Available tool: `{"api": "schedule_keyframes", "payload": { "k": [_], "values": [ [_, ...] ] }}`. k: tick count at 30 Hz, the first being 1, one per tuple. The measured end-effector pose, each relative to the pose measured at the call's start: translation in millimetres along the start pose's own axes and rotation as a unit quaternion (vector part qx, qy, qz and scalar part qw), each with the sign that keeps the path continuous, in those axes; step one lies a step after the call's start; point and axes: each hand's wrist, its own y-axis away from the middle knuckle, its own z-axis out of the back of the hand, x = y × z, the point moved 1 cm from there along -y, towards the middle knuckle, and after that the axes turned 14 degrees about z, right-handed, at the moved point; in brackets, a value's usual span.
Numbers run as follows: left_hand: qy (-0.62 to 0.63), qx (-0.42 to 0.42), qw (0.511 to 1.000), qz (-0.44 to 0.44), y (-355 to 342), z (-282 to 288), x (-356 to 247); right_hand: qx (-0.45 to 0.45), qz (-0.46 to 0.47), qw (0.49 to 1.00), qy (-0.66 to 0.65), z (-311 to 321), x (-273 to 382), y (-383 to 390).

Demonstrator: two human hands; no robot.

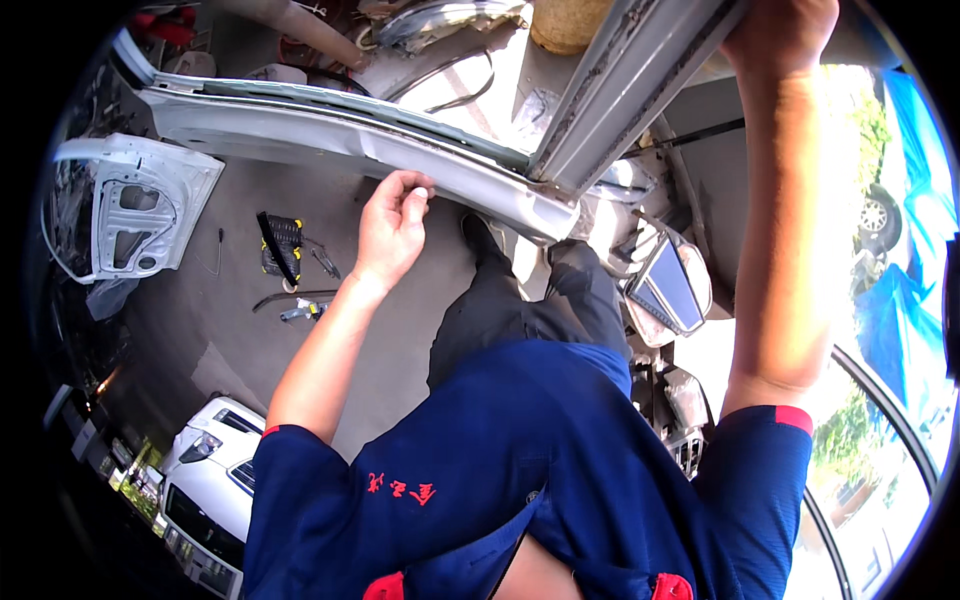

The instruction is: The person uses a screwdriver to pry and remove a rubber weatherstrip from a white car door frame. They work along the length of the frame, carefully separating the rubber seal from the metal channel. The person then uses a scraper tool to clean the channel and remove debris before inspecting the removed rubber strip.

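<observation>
My left hand is raised near the silver-grey car body sill, its fingers curled in and the thumb against them. Whatever it may pinch is too small or hidden to make out. My right arm reaches up along the right side. At the top edge my right hand is beside the upper end of the grey door pillar and seems to touch it. Its fingers are mostly hidden there. The pillar rises from the sill's right end, with dark, rough marks along its edges.
A stripped white car door stands at the left. On the grey floor lie a black-and-yellow item and several small tools. A mirror-like dark panel and loose parts are right of my legs. A white vehicle stands at lower left.
</observation>
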Motion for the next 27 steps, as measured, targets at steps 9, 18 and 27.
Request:
{"api": "schedule_keyframes", "payload": {
  "k": [9,18,27],
  "values": [
    [0.118,-0.179,0.941,-0.262,-17,-39,-179,0.014,-0.082,0.996,-0.022,27,-22,3],
    [0.109,-0.428,0.865,-0.238,-88,-40,-273,0.035,-0.133,0.988,-0.073,16,-11,9],
    [0.207,-0.386,0.868,-0.235,-70,-44,-277,0.244,-0.364,0.859,-0.264,32,-10,-76]
  ]
}}
